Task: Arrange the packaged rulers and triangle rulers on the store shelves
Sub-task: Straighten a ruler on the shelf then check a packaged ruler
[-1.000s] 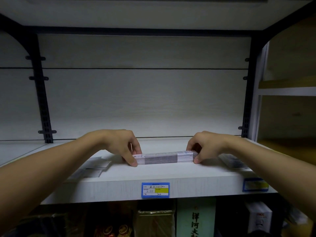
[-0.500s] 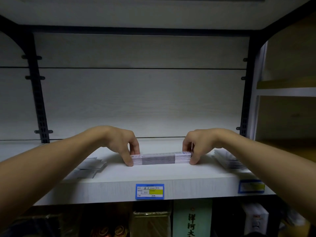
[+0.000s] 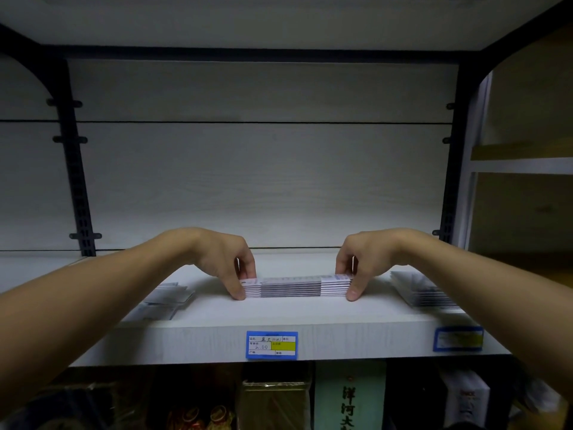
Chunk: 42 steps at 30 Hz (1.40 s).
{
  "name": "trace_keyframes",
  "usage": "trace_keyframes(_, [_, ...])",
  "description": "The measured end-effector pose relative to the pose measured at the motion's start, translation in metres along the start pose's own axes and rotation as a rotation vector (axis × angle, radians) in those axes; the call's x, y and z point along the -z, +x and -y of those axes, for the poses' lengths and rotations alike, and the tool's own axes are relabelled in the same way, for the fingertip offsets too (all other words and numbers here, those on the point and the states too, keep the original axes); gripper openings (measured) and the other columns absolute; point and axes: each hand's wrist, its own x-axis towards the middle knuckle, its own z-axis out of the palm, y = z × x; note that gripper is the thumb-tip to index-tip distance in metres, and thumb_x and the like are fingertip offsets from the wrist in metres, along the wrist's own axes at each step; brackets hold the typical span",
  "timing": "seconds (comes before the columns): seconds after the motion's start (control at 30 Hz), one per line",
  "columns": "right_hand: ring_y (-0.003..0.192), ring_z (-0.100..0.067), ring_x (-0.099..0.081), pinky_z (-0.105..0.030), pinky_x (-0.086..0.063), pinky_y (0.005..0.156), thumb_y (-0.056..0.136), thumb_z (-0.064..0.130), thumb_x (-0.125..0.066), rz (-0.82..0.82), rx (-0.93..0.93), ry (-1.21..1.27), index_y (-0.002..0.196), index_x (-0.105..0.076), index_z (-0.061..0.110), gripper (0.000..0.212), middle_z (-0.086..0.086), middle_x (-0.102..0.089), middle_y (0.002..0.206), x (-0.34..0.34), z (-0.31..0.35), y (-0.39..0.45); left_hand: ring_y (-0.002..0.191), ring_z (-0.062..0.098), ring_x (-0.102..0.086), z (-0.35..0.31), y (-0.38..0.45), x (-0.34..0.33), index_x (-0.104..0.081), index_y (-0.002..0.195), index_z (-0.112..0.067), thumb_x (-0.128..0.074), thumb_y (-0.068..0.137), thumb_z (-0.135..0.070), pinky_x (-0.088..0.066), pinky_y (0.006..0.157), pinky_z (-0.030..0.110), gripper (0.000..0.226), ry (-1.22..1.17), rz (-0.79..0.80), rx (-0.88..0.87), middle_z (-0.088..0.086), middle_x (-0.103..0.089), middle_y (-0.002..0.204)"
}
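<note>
A stack of packaged straight rulers [image 3: 296, 287] lies flat in the middle of the white shelf [image 3: 279, 315], long side toward me. My left hand [image 3: 228, 262] pinches its left end between thumb and curled fingers. My right hand [image 3: 361, 262] pinches the right end the same way. A few packaged triangle rulers [image 3: 164, 301] lie loosely spread on the shelf to the left. Another stack of packaged rulers [image 3: 424, 290] sits on the right, partly hidden by my right forearm.
A blue price tag [image 3: 272, 345] is fixed on the shelf's front edge below the stack, and a second tag [image 3: 458, 338] sits further right. Black slotted uprights [image 3: 77, 193] flank the white back panel. Boxed goods [image 3: 348, 398] fill the shelf below.
Both hands have raised their knuckles and shifted a little back with the stack; the fingers now stand more upright at its two ends. The stack still lies on the shelf.
</note>
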Motion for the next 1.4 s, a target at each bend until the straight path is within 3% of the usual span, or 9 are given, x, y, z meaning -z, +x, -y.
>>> trace_keyframes(0.1, [0.086, -0.008, -0.066, -0.021, -0.051, 0.079, 0.065, 0.045, -0.091, 0.007, 0.003, -0.033, 0.106, -0.075, 0.026, 0.047, 0.013, -0.072, 0.095, 0.002, 0.001, -0.001, 0.089, 0.011, -0.065, 0.0, 0.001, 0.002, -0.073, 0.103, -0.027, -0.086, 0.073, -0.031, -0.051, 0.077, 0.017, 0.034, 0.034, 0.014, -0.005, -0.01, -0.071, 0.095])
trace_keyframes(0.27, [0.102, -0.008, -0.063, -0.019, -0.046, 0.082, 0.07, 0.057, -0.083, -0.103, 0.076, -0.008, 0.128, -0.061, 0.022, 0.071, 0.01, -0.064, 0.119, 0.013, 0.013, 0.001, 0.103, 0.005, -0.063, 0.004, -0.01, 0.018, -0.063, 0.123, -0.034, -0.087, 0.065, -0.05, -0.052, 0.092, 0.023, 0.064, 0.076, -0.007, 0.023, -0.016, -0.068, 0.109])
trace_keyframes(0.47, [0.105, -0.011, -0.06, -0.027, -0.048, 0.092, 0.075, 0.061, -0.076, -0.238, 0.174, -0.038, 0.129, -0.06, 0.024, 0.068, 0.009, -0.063, 0.121, 0.017, 0.054, 0.017, 0.1, 0.004, -0.064, 0.033, -0.05, 0.043, -0.07, 0.114, -0.031, -0.084, 0.075, -0.037, -0.05, 0.086, 0.016, 0.042, 0.025, -0.16, 0.011, -0.014, -0.071, 0.107])
trace_keyframes(0.67, [0.104, -0.01, -0.061, -0.028, -0.05, 0.092, 0.077, 0.059, -0.075, -0.278, 0.224, -0.048, 0.126, -0.061, 0.026, 0.06, 0.012, -0.063, 0.118, 0.007, 0.112, 0.042, 0.108, 0.003, -0.062, 0.093, -0.098, 0.041, -0.067, 0.116, -0.034, -0.081, 0.08, -0.032, -0.05, 0.099, 0.025, 0.039, 0.045, -0.041, 0.097, -0.012, -0.068, 0.114])
trace_keyframes(0.83, [0.102, -0.009, -0.061, -0.026, -0.048, 0.088, 0.077, 0.057, -0.076, -0.282, 0.222, -0.033, 0.122, -0.064, 0.027, 0.055, 0.013, -0.064, 0.115, -0.002, 0.179, 0.071, 0.117, 0.006, -0.058, 0.131, -0.12, 0.041, -0.059, 0.131, -0.027, -0.078, 0.083, -0.032, -0.049, 0.095, 0.016, 0.052, 0.097, 0.026, 0.108, -0.009, -0.063, 0.126])
trace_keyframes(1.0, [0.102, -0.006, -0.062, -0.029, -0.051, 0.091, 0.073, 0.062, -0.076, -0.226, 0.224, 0.044, 0.121, -0.063, 0.029, 0.06, 0.017, -0.064, 0.113, -0.003, 0.246, 0.094, 0.128, 0.009, -0.051, 0.155, -0.13, 0.044, -0.05, 0.14, -0.033, -0.08, 0.079, -0.04, -0.043, 0.101, 0.024, 0.068, 0.143, 0.09, 0.102, -0.012, -0.056, 0.135])
trace_keyframes(1.2, [0.106, -0.002, -0.06, -0.029, -0.051, 0.096, 0.064, 0.07, -0.077, -0.097, 0.217, 0.001, 0.126, -0.059, 0.035, 0.074, 0.02, -0.062, 0.116, -0.003, 0.288, 0.106, 0.135, 0.015, -0.045, 0.176, -0.141, 0.048, -0.037, 0.149, -0.033, -0.086, 0.07, -0.042, -0.041, 0.098, 0.027, 0.094, 0.217, 0.144, 0.173, -0.012, -0.048, 0.145])
trace_keyframes(1.4, [0.12, -0.009, -0.054, -0.032, -0.047, 0.105, 0.067, 0.059, -0.084, 0.121, 0.201, -0.016, 0.14, -0.047, 0.035, 0.086, 0.018, -0.053, 0.13, -0.009, 0.312, 0.117, 0.143, 0.021, -0.034, 0.184, -0.148, 0.035, -0.025, 0.154, -0.029, -0.083, 0.075, -0.04, -0.034, 0.113, 0.043, 0.099, 0.301, 0.253, 0.224, -0.008, -0.038, 0.153])
